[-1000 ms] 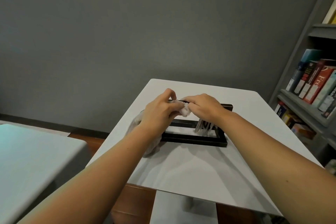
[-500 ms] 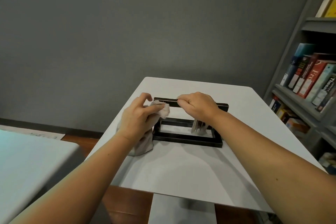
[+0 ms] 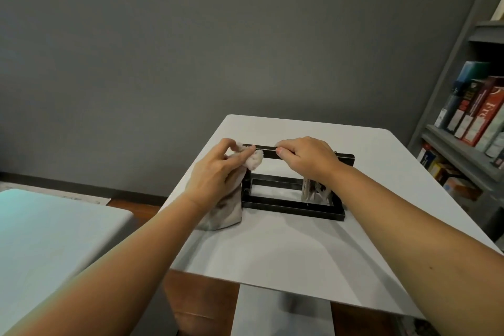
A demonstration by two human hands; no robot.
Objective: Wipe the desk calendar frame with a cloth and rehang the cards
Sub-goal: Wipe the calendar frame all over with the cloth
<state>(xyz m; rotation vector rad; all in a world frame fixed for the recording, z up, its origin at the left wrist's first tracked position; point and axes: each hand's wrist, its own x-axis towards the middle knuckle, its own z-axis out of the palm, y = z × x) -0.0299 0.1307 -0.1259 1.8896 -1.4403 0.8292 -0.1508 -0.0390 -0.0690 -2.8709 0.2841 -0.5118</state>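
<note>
Currently: one cloth [image 3: 226, 215], left hand [image 3: 218, 169]; one frame [image 3: 293, 209], right hand [image 3: 305, 157].

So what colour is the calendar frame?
Black. The calendar frame shows best in the head view, the only one here.

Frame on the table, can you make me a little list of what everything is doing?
frame: black, stands on the white table
left hand: holds the cloth against the top bar's left end
right hand: grips the top bar
cards: hang at the right, below the right hand
books: on the shelf, far right
</note>
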